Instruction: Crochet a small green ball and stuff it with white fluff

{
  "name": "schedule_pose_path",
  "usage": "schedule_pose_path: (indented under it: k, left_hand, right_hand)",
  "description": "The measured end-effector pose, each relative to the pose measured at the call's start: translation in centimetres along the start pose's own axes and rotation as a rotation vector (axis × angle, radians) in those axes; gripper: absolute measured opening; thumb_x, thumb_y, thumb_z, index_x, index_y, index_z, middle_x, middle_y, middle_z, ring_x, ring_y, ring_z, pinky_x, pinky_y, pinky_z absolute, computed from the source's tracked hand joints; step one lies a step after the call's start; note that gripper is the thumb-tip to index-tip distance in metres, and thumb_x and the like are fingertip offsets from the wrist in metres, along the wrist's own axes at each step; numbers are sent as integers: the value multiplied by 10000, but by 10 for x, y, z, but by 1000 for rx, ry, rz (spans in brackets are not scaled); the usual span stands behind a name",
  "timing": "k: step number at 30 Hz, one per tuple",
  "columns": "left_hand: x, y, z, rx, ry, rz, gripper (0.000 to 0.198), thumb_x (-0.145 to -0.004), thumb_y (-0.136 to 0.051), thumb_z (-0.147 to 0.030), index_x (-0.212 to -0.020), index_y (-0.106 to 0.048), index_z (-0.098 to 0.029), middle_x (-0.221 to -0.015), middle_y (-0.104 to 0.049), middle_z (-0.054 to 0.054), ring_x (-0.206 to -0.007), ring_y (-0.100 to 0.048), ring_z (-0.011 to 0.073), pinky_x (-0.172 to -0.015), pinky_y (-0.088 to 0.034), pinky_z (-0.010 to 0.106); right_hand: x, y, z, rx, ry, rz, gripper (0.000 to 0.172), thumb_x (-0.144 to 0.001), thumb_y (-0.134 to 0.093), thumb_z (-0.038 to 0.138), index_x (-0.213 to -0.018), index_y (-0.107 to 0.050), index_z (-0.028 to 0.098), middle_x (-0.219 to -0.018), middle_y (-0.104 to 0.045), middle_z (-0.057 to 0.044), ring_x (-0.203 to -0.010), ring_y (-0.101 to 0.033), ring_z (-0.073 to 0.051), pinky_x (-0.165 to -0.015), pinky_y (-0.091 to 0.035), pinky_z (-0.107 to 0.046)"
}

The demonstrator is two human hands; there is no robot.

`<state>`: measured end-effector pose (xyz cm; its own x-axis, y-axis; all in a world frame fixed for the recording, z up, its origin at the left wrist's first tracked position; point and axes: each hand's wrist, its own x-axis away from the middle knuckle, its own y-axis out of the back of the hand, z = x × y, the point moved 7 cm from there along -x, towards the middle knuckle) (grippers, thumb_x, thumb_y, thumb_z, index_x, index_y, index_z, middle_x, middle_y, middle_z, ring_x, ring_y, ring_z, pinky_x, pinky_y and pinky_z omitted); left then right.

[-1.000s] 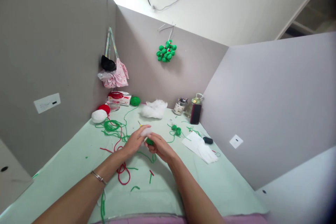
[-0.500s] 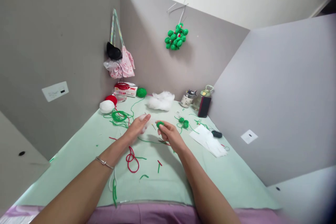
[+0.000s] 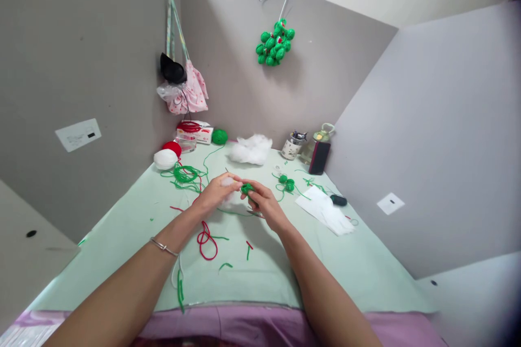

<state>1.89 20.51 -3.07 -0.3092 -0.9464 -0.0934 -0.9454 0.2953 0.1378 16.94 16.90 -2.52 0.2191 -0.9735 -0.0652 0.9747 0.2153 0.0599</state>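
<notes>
A small green crocheted piece (image 3: 246,188) is pinched in my right hand (image 3: 264,204), above the middle of the cloth. My left hand (image 3: 220,191) has its fingers closed on a tuft of white stuffing (image 3: 230,200), and its fingertips meet the green piece from the left. The fingers partly cover both. Beneath my right hand lies a pair of scissors (image 3: 255,213), mostly hidden. Two small green crocheted balls (image 3: 286,182) with yarn tails rest to the right. Behind the hands is a large heap of white stuffing (image 3: 250,149).
Green yarn (image 3: 185,174), a white yarn ball (image 3: 165,159) and a red one (image 3: 172,148) lie at the left. White paper (image 3: 323,210), a phone (image 3: 319,158) and a pen pot (image 3: 292,146) are at the right. Green crocheted pieces (image 3: 275,43) hang on the back panel.
My left hand has moved right, bringing the white stuffing up to the green piece. My right hand stays nearly in place. The whole view has tilted slightly downward.
</notes>
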Motion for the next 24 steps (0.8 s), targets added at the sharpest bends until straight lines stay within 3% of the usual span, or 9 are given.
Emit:
schedule_pose_path:
  k: [9, 12, 14, 17, 19, 22, 24]
  left_hand:
    - [-6, -8, 9, -267, -28, 76, 261, -993, -700, -369, -1121, -707, -142, -1092, -731, 62, -935, -718, 215, -822, -624, 396]
    - [-7, -4, 9, -321, -30, 26, 290, -1000, -690, -371, -1185, -700, -148, -1168, -726, 79, -996, -720, 235, -864, -625, 426]
    - [-7, 3, 8, -351, -35, -53, 303, -1006, -680, -374, -1214, -693, -155, -1204, -719, 88, -1029, -716, 244, -888, -621, 441]
    - [-6, 13, 6, -388, -45, -169, 317, -1011, -671, -378, -1240, -683, -160, -1239, -708, 96, -1063, -707, 254, -911, -614, 456]
    - [-5, 12, 6, -405, -57, -192, 314, -1009, -674, -374, -1238, -683, -160, -1239, -708, 97, -1061, -707, 251, -911, -614, 456]
    - [-1, 2, 6, -409, -83, -152, 293, -1008, -678, -367, -1215, -691, -161, -1206, -718, 92, -1019, -713, 232, -888, -620, 437]
    - [1, -4, 6, -399, -102, -121, 282, -1009, -678, -366, -1200, -694, -159, -1182, -723, 88, -993, -716, 223, -871, -623, 425]
  right_hand:
    - [-3, 2, -8, 252, 35, -30, 371, -862, -541, 304, -1210, -628, 210, -818, -650, 12, -597, -413, -123, -550, -344, -259]
    - [-3, 7, -7, 301, 35, -36, 390, -863, -612, 368, -1217, -626, 204, -746, -632, 35, -612, -443, -134, -577, -364, -267]
    - [-2, 11, -3, 330, 40, -45, 360, -830, -699, 413, -1117, -676, 196, -653, -563, 60, -601, -437, -134, -579, -347, -271]
    - [0, 19, 7, 344, 72, -89, 269, -831, -715, 463, -798, -694, 198, -569, -433, 65, -574, -380, -127, -571, -314, -285]
    - [1, 23, 16, 319, 124, -150, 335, -864, -667, 501, -702, -651, 208, -637, -493, 28, -619, -418, -137, -602, -351, -294]
    - [3, 22, 25, 245, 184, -217, 378, -892, -586, 544, -692, -573, 224, -907, -659, -50, -755, -541, -162, -663, -428, -300]
    - [4, 20, 24, 202, 175, -228, 376, -915, -504, 554, -715, -518, 236, -970, -693, -66, -695, -550, -153, -602, -423, -301]
